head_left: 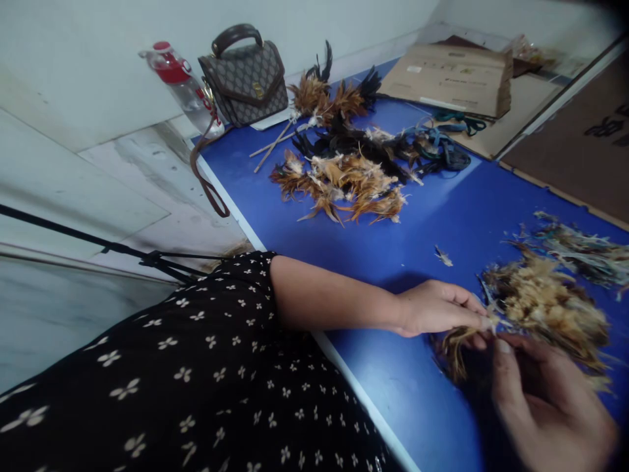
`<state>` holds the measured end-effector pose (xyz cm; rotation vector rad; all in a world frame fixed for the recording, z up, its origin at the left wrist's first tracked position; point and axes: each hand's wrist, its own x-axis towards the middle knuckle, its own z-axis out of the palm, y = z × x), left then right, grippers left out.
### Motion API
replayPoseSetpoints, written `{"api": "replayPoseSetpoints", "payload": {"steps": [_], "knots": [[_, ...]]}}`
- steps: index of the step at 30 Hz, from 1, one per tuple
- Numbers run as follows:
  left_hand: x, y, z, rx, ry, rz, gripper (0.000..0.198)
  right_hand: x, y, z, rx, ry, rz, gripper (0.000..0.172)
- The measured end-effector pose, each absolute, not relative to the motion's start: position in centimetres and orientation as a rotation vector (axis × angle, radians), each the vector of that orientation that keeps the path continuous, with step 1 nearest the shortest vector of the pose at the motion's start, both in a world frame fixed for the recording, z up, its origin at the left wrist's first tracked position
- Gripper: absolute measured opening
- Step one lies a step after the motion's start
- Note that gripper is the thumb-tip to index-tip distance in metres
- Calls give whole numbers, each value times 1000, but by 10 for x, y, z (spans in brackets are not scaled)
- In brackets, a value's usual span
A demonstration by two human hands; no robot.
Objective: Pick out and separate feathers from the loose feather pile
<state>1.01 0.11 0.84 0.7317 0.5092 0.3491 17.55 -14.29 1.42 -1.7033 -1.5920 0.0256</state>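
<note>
My left hand [439, 308] is closed in a pinch on a small bunch of brown and tan feathers [456, 351], whose tips hang down toward the tabletop. Close against it, my right hand [550, 400] pinches with thumb and forefinger at the pale quill end of the same bunch. What exactly lies between the right fingertips is too small to make out. Just beyond both hands spreads a pile of loose tan and brown feathers [550, 298]. A single small feather [443, 255] lies by itself on the blue table [417, 223].
Farther right lie greyish-blue feathers [584, 249]. Toward the back are orange-brown feather bunches [354, 180], black feathers [339, 144] and feather-topped sticks [272, 147]. A handbag [246, 78], a water bottle [181, 85] and flattened cardboard [449, 75] stand or lie along the wall.
</note>
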Motion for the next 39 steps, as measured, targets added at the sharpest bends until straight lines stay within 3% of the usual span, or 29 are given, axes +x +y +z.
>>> {"api": "replayPoseSetpoints", "payload": {"steps": [3, 13, 28, 35, 39], "knots": [[11, 2, 7, 718, 581, 400, 22, 172, -139, 26, -1613, -1640, -29, 16], [13, 2, 5, 686, 603, 344, 20, 168, -134, 22, -1536, -1704, -78, 22], [8, 7, 6, 764, 497, 284, 14, 180, -134, 22, -1533, -1687, -80, 12], [8, 4, 6, 852, 472, 235, 15, 200, -141, 11, -1531, -1821, -37, 32], [9, 3, 2, 906, 465, 238, 13, 195, -142, 12, -1602, -1748, -20, 19]]}}
